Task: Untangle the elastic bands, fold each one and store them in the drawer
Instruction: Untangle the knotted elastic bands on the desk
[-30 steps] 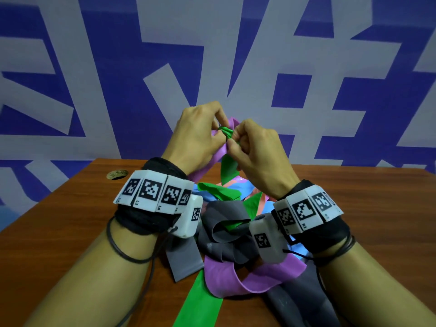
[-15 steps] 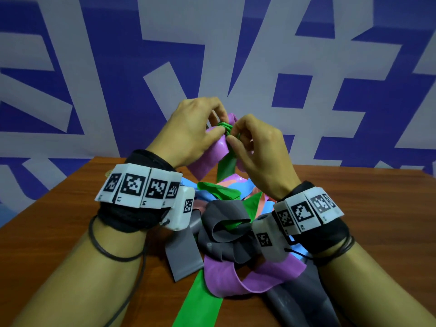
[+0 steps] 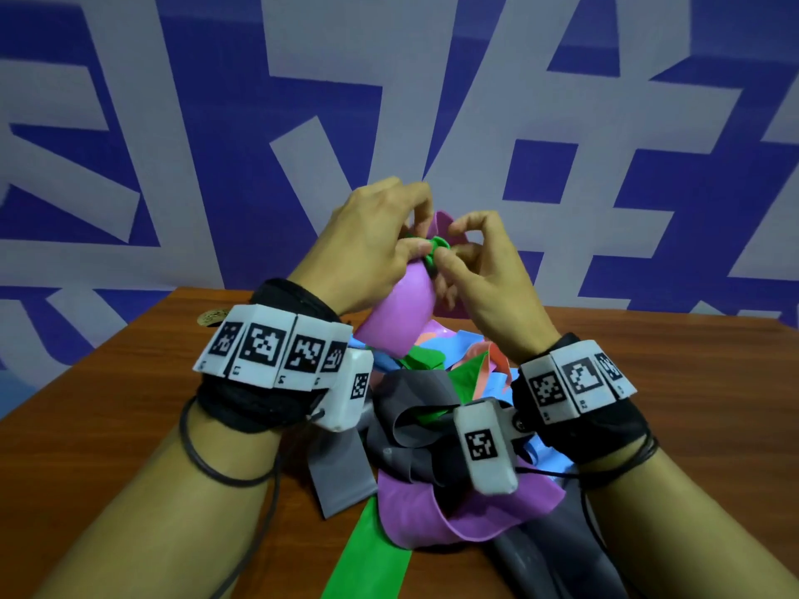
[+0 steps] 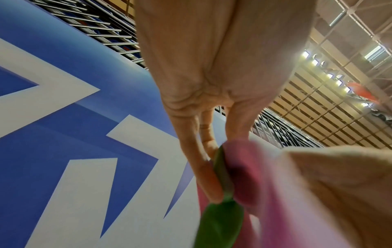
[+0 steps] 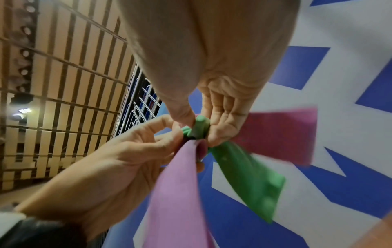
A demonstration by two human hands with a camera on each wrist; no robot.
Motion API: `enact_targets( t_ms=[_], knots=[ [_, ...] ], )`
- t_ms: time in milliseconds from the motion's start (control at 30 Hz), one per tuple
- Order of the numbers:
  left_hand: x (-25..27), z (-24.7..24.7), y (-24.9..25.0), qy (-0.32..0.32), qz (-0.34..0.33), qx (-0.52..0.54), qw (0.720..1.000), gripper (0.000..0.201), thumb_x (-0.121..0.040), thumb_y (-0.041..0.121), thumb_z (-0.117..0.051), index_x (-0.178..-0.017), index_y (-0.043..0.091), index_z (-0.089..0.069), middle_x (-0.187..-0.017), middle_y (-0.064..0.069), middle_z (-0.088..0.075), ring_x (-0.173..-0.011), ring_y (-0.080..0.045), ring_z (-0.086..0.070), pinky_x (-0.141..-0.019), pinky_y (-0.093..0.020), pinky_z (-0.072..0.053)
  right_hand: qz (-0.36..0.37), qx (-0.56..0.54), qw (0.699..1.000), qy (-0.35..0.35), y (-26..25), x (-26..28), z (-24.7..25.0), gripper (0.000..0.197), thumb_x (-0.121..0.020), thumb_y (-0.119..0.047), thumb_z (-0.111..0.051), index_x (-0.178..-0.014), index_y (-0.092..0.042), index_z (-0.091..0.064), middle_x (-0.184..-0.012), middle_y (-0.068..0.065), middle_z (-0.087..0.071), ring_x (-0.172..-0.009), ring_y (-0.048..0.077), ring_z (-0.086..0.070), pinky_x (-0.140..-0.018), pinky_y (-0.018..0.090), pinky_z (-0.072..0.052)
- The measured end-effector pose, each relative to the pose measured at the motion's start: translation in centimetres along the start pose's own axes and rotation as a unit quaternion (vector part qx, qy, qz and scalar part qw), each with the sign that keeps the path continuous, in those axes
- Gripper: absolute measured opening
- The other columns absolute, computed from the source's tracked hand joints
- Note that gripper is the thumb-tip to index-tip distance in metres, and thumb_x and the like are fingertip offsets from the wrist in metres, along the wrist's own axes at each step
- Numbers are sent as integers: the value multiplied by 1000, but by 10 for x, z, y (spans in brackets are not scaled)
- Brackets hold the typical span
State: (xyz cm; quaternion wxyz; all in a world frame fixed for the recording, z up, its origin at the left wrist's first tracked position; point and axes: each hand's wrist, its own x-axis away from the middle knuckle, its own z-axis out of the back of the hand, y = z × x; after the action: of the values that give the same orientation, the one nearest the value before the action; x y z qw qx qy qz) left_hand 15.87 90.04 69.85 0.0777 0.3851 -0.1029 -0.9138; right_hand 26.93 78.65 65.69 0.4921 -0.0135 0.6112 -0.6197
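Note:
Both hands are raised above a tangled heap of elastic bands (image 3: 432, 408) on the wooden table (image 3: 108, 408). A green band (image 3: 436, 248) is knotted round a purple band (image 3: 400, 315) between the two hands. My left hand (image 3: 380, 244) pinches the purple band right at the knot. My right hand (image 3: 467, 261) pinches the green knot (image 5: 199, 127) with thumb and fingers. In the right wrist view the purple band (image 5: 178, 193) and the green band's loose end (image 5: 250, 181) hang down from the knot. In the left wrist view the green band (image 4: 220, 218) sits against the fingertips.
The heap holds grey (image 3: 415, 408), blue (image 3: 497, 378), orange (image 3: 488, 369), green (image 3: 372, 551) and purple (image 3: 467, 508) bands, between and under my wrists. A small round brass fitting (image 3: 212, 316) lies near the table's far left edge. A blue and white wall stands behind.
Both hands have lifted the knot slightly, and the purple band now fans out wider below the left hand. The fingers have shifted on the green knot.

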Motion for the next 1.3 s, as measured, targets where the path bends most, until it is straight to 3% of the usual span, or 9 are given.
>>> enact_targets(
  t_ms=[200,367,433,600,733,867,1033,1167,1300],
  knots=[
    [2,0,-1,-66,8,15,998,11,-90,16,-68,-87,19,-58,-88,0,-53,-79,-17,-49,-71,-31,-42,-28,-32,998,-35,3,-5,8,4,-96,1,-56,-96,4,-58,-68,21,-61,-52,21,-53,-56,29,-48],
    [2,14,0,-111,29,117,987,12,-93,11,-65,-86,16,-57,-89,-6,-61,-75,-25,-65,-68,-28,-56,-75,-128,988,-45,5,-6,15,17,-96,7,-51,-85,-3,-57,-61,3,-62,-48,12,-55,-52,22,-51],
    [3,16,2,-127,34,147,980,10,-94,10,-64,-88,14,-57,-92,-10,-62,-76,-26,-69,-69,-30,-60,-80,-114,990,-37,3,-7,16,19,-96,8,-50,-83,-4,-58,-61,7,-59,-46,12,-52,-50,22,-49],
    [3,0,4,-43,18,62,997,13,-90,19,-70,-88,16,-58,-89,1,-60,-80,-18,-59,-77,-41,-53,-53,9,999,9,7,-9,14,8,-90,0,-59,-83,-2,-62,-61,15,-65,-47,21,-55,-50,32,-45],
    [3,-8,8,8,12,25,1000,17,-87,19,-71,-97,24,-59,-96,3,-48,-81,-13,-54,-76,-42,-52,-53,69,995,51,7,-8,16,10,-82,-2,-60,-74,-8,-59,-57,10,-66,-42,19,-57,-45,27,-42],
    [2,-9,17,17,-34,47,998,21,-87,13,-70,-102,27,-63,-84,6,-47,-69,-4,-47,-67,-22,-44,-32,131,989,63,1,-6,16,16,-81,-16,-70,-69,-12,-60,-57,5,-66,-46,14,-62,-44,30,-50],
    [1,-18,13,0,-3,1,1000,2,-89,19,-68,-90,21,-69,-90,2,-61,-75,-10,-48,-74,-30,-45,-3,182,982,53,-1,-5,11,14,-80,-15,-66,-68,-11,-61,-58,6,-68,-49,17,-65,-54,37,-56],
    [-1,-18,8,0,17,3,1000,3,-86,20,-75,-87,17,-75,-88,2,-70,-75,-9,-56,-74,-24,-47,3,172,984,47,-2,-5,14,11,-85,-7,-60,-75,-3,-62,-56,2,-67,-47,20,-65,-46,28,-50],
    [-2,-18,8,9,40,16,999,7,-84,22,-78,-86,17,-76,-81,2,-72,-80,-12,-63,-80,-33,-54,6,136,990,36,-2,-6,16,10,-88,-4,-58,-80,-1,-62,-53,-1,-65,-45,20,-62,-45,24,-46]
  ],
)
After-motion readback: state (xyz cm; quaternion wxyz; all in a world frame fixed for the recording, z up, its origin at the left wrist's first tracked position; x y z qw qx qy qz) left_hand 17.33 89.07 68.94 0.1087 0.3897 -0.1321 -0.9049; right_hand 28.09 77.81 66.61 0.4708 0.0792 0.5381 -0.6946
